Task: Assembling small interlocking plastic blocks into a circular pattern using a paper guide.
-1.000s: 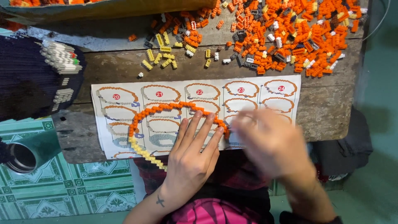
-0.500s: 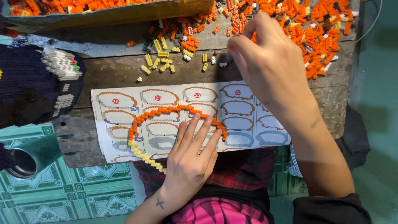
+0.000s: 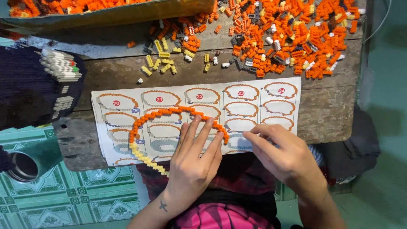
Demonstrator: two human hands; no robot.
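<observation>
Since the earlier frame, the right hand [image 3: 283,156] is no longer reaching into the pile of small bricks [image 3: 292,34] at the far right of the counter [image 3: 326,106]; it is now sitting at the near edge, over the lower right of the instruction sheet [image 3: 254,101]. Its fingers are curling together just beside the right end of the orange brick arc [image 3: 169,112]; whether they are pinching a brick cannot be told.

The left hand [image 3: 193,163] is lying flat and released, fingers spread, pressing on the arc and the sheet under it. The arc is lying on the middle of the sheet, near the counter's near edge, orange along its top and turning yellow at its lower left end [image 3: 146,159].

A smaller scatter of yellow bricks [image 3: 163,63] is lying toward the far edge, left of the orange pile. A cardboard tray [image 3: 127,15] of orange bricks is resting along the far edge. A dark brick model [image 3: 29,85] is occupying the left end, and a metal cup [image 3: 25,163] is standing on the tiled floor below it.
</observation>
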